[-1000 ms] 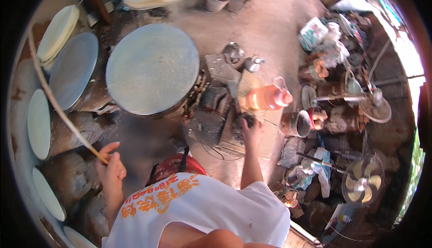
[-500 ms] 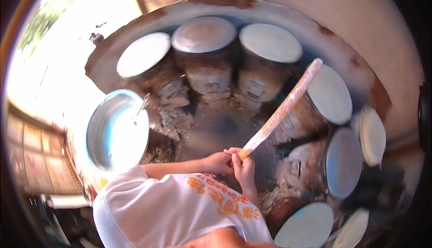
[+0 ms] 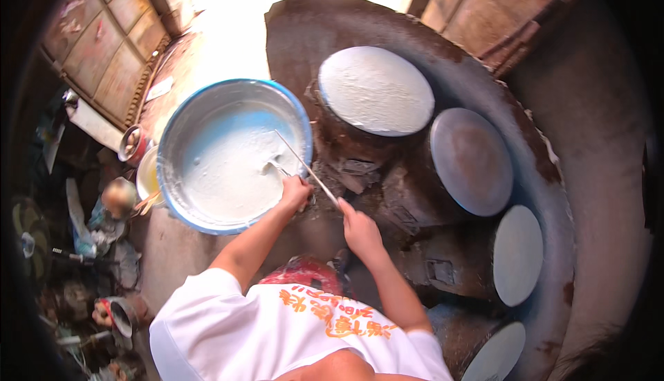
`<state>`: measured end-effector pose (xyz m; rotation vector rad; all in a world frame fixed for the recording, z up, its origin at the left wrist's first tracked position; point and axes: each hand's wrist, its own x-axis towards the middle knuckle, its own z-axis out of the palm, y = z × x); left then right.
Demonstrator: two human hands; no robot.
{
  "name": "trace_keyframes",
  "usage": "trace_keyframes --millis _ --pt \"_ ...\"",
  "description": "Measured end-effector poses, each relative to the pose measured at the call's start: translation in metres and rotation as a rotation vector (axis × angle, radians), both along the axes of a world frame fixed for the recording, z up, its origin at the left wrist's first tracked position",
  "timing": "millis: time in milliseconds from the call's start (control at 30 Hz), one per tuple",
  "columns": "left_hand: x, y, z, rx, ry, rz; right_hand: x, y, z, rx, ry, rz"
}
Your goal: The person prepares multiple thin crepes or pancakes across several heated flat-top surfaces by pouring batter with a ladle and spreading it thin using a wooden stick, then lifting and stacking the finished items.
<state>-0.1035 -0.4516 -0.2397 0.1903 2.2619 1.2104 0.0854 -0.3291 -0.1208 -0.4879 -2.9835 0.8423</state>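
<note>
My left hand [image 3: 296, 193] is closed round the handle of a ladle [image 3: 279, 168] at the right rim of a big blue-rimmed tub [image 3: 164, 173]. Thick white batter [image 3: 228, 173] lies in the tub, and the ladle's lower end is sunk in it. My right hand [image 3: 361, 232] grips one end of a long, thin wooden scraper [image 3: 308, 166], seen nearly edge-on. It slants up and left, its far tip over the tub. Nearest on the right is a round griddle covered with white batter [image 3: 375, 90]. Beyond it sits a grey griddle [image 3: 472, 161] with a brownish middle.
More white-topped griddles [image 3: 517, 255] follow the curved ledge [image 3: 546, 194] on the right, each on a sooty stove. At left stand a small bowl with yellow liquid [image 3: 147, 177], a red tin [image 3: 131, 143] and heaped clutter. A bright doorway opens ahead.
My view has swung left toward the tub. Both hands were together on the batter-smeared scraper; now my left hand holds the ladle, and only my right holds the scraper, moved over the tub.
</note>
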Motion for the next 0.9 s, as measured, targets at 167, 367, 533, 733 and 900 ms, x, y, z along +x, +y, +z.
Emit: trace_keyframes --millis 167,367,533,733,900 --pt "-0.041 -0.125 -0.052 -0.166 0.097 0.241 -0.177 -0.023 -0.013 0.141 -0.184 0.161" --pt "-0.083 -0.163 0.049 0.359 -0.483 0.451 -0.181 -0.017 0.013 0.044 -0.378 0.179" --pt "-0.135 -0.145 -0.008 0.232 -0.304 0.386 -0.188 -0.029 0.01 0.15 -0.36 0.141" --pt "-0.104 -0.083 -0.038 0.689 -0.881 0.751 -0.167 -0.067 -0.045 -0.159 -0.498 0.027" --pt "-0.09 -0.056 -0.01 1.222 -1.127 0.995 -0.129 -0.073 -0.045 -0.554 -0.351 -0.076"
